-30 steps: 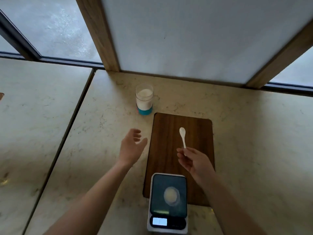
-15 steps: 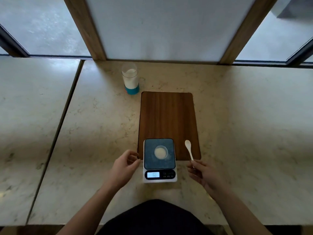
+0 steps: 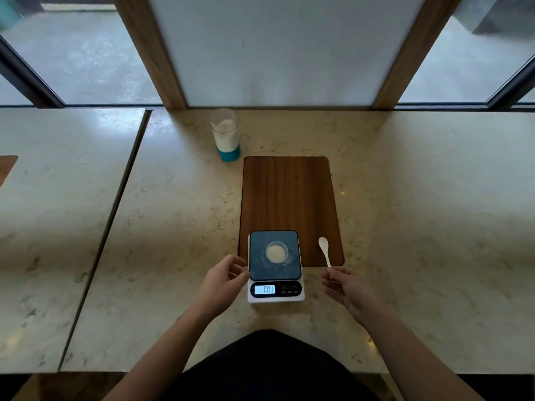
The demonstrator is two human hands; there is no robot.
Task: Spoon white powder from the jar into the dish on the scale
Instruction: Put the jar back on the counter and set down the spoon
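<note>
A clear jar (image 3: 225, 134) of white powder with a teal base stands at the back of the marble counter, left of the wooden board (image 3: 290, 198). A white kitchen scale (image 3: 275, 295) with a dark platform sits at the board's near edge, its display lit. On the platform rests a small clear dish (image 3: 277, 251) holding pale powder. My right hand (image 3: 348, 290) pinches the handle of a white spoon (image 3: 324, 250), whose empty bowl points away over the board. My left hand (image 3: 223, 280) is at the scale's left edge, fingers curled toward it and holding nothing.
The counter (image 3: 419, 212) has a seam (image 3: 107, 227) to a second slab on the left. A wood-framed white panel (image 3: 278, 50) and windows rise behind the jar. A dark-clothed torso (image 3: 266, 366) is at the counter's near edge.
The view has pulled back and down, so the scale now sits nearer the middle. My left hand dropped from mid-air to the scale's left edge. My right hand lowered the spoon beside the scale.
</note>
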